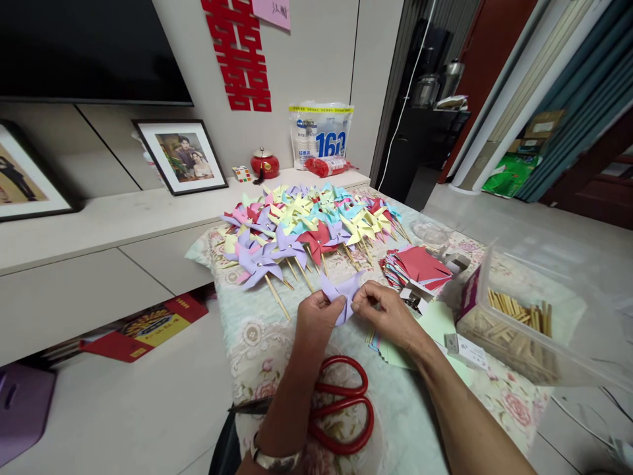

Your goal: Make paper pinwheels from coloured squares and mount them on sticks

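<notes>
A lilac paper pinwheel (345, 290), partly folded, is held up between both hands over the table. My left hand (320, 315) grips its left side, thumb pressed on the paper near the middle. At its right edge my right hand (383, 307) pinches the paper with thumb and forefinger. Red-handled scissors (346, 402) lie below, partly covered by my left forearm. Beyond the hands, many finished pinwheels (316, 241) on wooden sticks lie heaped. Whether a pin is in the fingers is hidden.
Cut paper squares (420, 264) are stacked at the right, with a small open box (417, 297) and pale green sheets (440, 323). A white small box (466, 351) lies nearby. A clear plastic bin (519, 349) of wooden sticks stands at the table's right edge. Behind is a white cabinet (123, 218).
</notes>
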`<state>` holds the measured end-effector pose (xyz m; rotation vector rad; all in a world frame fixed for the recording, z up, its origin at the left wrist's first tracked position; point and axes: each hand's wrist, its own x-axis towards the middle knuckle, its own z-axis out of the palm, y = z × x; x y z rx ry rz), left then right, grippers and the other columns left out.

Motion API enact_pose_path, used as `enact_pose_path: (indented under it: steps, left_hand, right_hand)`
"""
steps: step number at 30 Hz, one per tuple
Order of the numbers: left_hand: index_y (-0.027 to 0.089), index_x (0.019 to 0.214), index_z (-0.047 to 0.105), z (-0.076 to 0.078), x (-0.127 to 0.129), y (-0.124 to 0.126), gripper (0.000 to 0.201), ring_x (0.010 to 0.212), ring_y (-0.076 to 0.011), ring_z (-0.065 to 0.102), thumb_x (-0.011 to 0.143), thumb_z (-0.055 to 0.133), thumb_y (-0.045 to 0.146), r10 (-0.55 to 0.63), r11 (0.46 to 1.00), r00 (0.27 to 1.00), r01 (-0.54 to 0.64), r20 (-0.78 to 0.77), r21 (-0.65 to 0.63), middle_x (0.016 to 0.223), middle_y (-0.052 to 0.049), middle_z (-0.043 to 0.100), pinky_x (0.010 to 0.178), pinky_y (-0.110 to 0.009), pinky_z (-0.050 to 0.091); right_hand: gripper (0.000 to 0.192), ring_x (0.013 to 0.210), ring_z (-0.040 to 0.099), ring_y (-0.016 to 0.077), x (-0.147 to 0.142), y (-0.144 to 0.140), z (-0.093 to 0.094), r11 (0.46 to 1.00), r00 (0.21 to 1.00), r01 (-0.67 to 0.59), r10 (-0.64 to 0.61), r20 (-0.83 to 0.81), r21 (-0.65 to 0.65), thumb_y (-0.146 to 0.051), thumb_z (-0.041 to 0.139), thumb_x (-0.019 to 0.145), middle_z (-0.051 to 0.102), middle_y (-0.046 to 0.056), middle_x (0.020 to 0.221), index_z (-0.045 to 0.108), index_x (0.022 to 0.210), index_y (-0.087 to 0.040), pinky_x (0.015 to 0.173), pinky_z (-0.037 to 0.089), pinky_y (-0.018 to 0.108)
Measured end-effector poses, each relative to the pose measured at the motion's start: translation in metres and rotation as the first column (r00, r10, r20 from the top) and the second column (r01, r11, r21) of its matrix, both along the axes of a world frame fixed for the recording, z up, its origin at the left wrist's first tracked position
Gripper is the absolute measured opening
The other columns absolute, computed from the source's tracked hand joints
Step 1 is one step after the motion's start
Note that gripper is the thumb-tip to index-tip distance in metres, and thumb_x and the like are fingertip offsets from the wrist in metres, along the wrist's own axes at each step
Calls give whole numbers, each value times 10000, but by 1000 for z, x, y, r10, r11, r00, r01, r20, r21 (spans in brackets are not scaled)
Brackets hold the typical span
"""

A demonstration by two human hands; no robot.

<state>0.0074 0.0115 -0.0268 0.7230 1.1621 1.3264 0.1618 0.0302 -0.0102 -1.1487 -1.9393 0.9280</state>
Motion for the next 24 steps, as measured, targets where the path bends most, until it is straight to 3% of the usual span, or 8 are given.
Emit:
enact_pose_path:
  steps: [13, 24]
  left_hand:
    - [127, 793, 757, -6, 1, 0, 237, 614, -172, 630, 633, 761, 302, -6, 1000, 994, 9, -107, 20, 583, 15, 658, 616, -263, 479]
    - [122, 740, 730, -9, 1, 2, 238, 576, -157, 593, 603, 749, 315, -7, 1000, 985, 7, -170, -2, 605, -8, 683, 580, -254, 442]
  right_hand:
    - [111, 622, 501, 138, -3, 1, -2, 996, 995, 80, -83, 55, 46, -169, 565, 777, 553, -7, 678, 585, 670, -190, 580, 363, 253]
    - [104, 633, 517, 144, -4, 0, -4, 995, 993, 86, -89, 75, 47, -165, 528, 751, 566, 1, 688, 582, 666, -189, 597, 383, 260]
